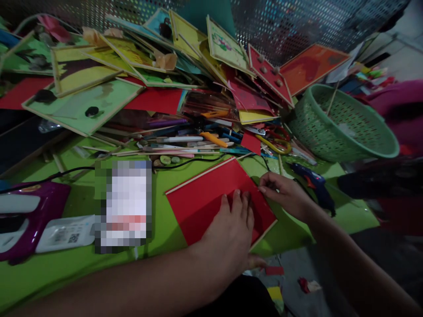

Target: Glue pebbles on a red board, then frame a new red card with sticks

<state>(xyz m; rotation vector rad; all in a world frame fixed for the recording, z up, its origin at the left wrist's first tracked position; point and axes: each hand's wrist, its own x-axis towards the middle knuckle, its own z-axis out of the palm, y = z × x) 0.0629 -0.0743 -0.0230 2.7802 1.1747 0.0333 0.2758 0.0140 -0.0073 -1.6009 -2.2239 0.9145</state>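
A red rectangular board (pixel 198 198) lies on the green table top. Thin wooden strips run along its far edge and its near right edge. My left hand (pixel 228 229) rests on the board, its fingers stretched out over the red face. At the board's right edge, my right hand (pixel 284 193) has its thumb and fingers pressed together; whatever is between them is hidden. Just right of that hand lies a dark blue glue gun (pixel 312 182).
A green basket (pixel 343 127) stands at back right. Framed coloured panels (pixel 82 103) pile along the back, with brushes and scissors (pixel 274 138) before them. To the left are a pixelated rectangular item (pixel 127 198), a purple plastic object (pixel 54 207) and a black cable (pixel 71 170).
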